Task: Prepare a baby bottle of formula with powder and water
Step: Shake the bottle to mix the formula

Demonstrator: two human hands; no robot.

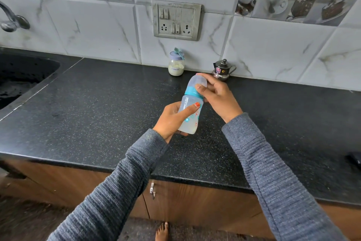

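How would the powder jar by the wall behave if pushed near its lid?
The jar looks tallish on a narrow base, so a high push would probably tip it rather than slide it. It seems only partly filled with powder, so likely light. The scoop resting on its lid might fall off.

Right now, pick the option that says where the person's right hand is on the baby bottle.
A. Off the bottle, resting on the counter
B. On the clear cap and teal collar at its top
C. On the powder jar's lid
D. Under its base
B: the right hand closes around the clear cap and teal collar of the baby bottle, while the left hand grips its body.
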